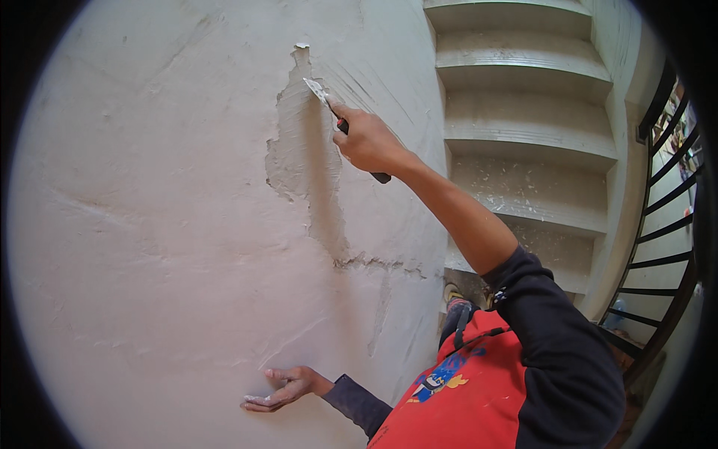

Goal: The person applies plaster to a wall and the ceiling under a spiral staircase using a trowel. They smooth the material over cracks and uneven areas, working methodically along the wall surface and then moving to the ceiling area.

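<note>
My right hand (368, 140) grips a putty knife (320, 93) with a dark handle. Its metal blade touches the edge of a bare scraped patch (303, 153) on the pale plaster wall (172, 224). The patch runs down from the blade into a jagged crack. My left hand (280, 388) lies flat against the wall low down, fingers spread and dusted white, holding nothing. I wear a red and dark long-sleeved top.
Dusty concrete stairs (523, 127) climb on the right, strewn with plaster flakes. A dark curved metal railing (666, 224) borders them at the far right. The wall fills the left and centre.
</note>
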Tool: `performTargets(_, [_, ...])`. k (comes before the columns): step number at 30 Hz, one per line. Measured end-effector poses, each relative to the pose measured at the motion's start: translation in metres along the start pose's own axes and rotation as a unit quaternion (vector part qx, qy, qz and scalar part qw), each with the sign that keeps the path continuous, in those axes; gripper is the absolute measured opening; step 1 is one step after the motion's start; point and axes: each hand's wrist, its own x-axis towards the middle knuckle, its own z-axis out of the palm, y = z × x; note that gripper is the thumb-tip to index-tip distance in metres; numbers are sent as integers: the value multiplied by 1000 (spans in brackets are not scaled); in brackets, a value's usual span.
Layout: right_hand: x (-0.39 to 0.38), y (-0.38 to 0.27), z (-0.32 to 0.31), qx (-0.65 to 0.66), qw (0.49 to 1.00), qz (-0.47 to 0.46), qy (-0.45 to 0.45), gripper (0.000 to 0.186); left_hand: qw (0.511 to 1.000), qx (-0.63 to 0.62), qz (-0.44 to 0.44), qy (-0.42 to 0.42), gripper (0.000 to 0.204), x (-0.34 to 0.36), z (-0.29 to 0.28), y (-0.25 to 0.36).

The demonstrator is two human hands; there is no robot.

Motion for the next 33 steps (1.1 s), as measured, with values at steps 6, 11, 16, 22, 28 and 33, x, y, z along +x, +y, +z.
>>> performTargets(6, [-1,-2,4,-32,999,7,-2,61,999,-35,5,29,57,-2,5,-4])
performTargets(11, [10,5,12,-98,995,2,25,59,999,-40,3,29,55,-3,2,2])
performTargets(16, [13,-5,5,-95,995,2,34,58,997,-66,11,45,53,2,5,-3])
performTargets(22, [5,-5,12,-121,991,-58,29,57,997,-64,22,36,48,-2,2,-11])
performTargets(28, [20,1,6,-131,991,-29,26,61,995,-84,37,40,46,-5,3,-10])
performTargets(33, [21,-20,-6,-60,997,45,-12,57,996,-81,-1,40,45,-7,6,-13])
